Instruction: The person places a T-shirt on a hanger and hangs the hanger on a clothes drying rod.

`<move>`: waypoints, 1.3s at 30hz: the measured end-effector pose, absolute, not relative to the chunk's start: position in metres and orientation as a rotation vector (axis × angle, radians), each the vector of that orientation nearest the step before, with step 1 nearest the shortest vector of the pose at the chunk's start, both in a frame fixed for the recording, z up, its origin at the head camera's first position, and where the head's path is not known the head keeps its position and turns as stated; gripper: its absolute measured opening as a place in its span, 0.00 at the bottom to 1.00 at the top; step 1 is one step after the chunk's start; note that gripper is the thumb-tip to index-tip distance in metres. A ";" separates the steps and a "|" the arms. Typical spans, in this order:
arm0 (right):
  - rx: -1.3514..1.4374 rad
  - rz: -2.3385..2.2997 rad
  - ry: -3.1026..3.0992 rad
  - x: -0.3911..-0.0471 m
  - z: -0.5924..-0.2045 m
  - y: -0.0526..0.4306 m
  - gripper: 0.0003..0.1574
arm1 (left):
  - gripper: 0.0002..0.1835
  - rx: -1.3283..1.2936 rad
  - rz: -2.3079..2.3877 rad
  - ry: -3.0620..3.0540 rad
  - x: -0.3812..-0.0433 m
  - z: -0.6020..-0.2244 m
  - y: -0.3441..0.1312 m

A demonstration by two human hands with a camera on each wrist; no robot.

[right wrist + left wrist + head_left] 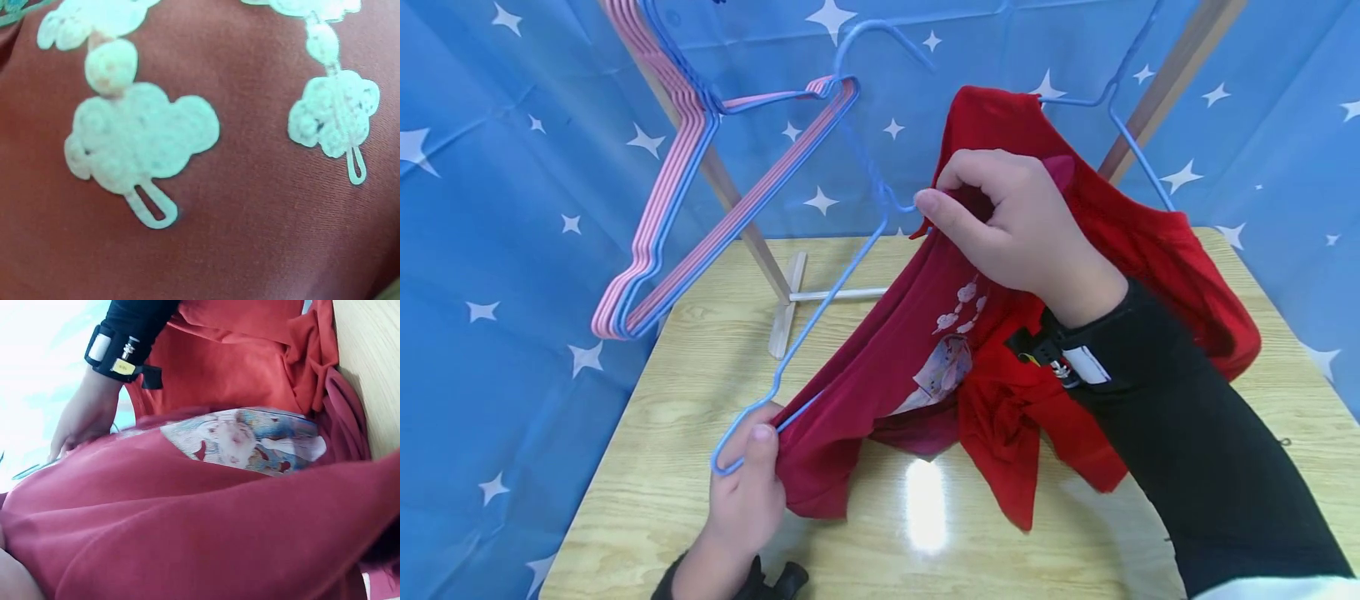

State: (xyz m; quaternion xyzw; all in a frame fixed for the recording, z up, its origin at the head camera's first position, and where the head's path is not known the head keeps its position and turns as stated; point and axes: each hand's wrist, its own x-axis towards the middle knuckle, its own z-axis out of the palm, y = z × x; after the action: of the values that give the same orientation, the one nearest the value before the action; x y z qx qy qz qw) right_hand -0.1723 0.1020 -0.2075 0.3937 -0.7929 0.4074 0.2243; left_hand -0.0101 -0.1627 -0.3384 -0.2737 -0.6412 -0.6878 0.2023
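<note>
A light blue hanger (pixel 831 297) slants across the middle of the head view, hook up, with one end inside a dark red garment (pixel 857 400). At that lower end my left hand (pixel 748 492) grips the hanger, thumb at the garment's edge. My right hand (pixel 1030 225) pinches the garment's upper edge near the hanger's neck, thumb and fingers bent together. A pale picture print (pixel 942 367) decorates the cloth. The left wrist view shows the dark red cloth (pixel 156 531) stretched wide; the right wrist view shows white cloud-like trim (pixel 144 137) up close.
Several pink and blue hangers (pixel 672 171) hang at the left by a wooden rack post (pixel 722 187). A bright red garment (pixel 1150 242) hangs on another blue hanger (pixel 1138 154) behind my right arm. Below is a wooden table (pixel 677 433); a starry blue curtain (pixel 490 250) stands behind.
</note>
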 end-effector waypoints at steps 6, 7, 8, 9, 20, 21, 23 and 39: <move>1.207 1.004 -2.143 -0.174 -0.213 0.095 0.15 | 0.14 -0.786 -1.853 -1.862 -0.011 -0.338 -0.163; 1.196 0.979 -2.147 -0.175 -0.213 0.095 0.15 | 0.12 -0.763 -1.834 -1.874 -0.011 -0.337 -0.164; 1.182 0.972 -2.153 -0.175 -0.214 0.094 0.15 | 0.10 -0.734 -1.797 -1.895 -0.010 -0.337 -0.167; 1.165 0.969 -2.162 -0.176 -0.214 0.095 0.16 | 0.08 -0.698 -1.764 -1.919 -0.009 -0.337 -0.169; 1.152 0.941 -2.167 -0.179 -0.219 0.086 0.18 | 0.15 -0.172 -1.428 -2.278 0.005 -0.338 -0.193; 1.151 0.941 -2.171 -0.178 -0.219 0.085 0.18 | 0.13 -0.159 -1.408 -2.276 0.004 -0.338 -0.196; 1.147 0.956 -2.191 -0.178 -0.221 0.084 0.18 | 0.10 -0.181 -1.359 -2.254 0.003 -0.337 -0.201; 1.276 0.967 -2.144 -0.172 -0.236 0.077 0.19 | 0.12 -0.322 -1.421 -2.060 -0.001 -0.329 -0.209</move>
State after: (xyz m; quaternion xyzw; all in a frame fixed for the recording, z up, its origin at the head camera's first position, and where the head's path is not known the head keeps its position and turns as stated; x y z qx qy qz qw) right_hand -0.1721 0.0774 -0.2360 0.4639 -0.7796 0.3517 0.2308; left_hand -0.0005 -0.2088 -0.3288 -0.1215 -0.7778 -0.5363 0.3042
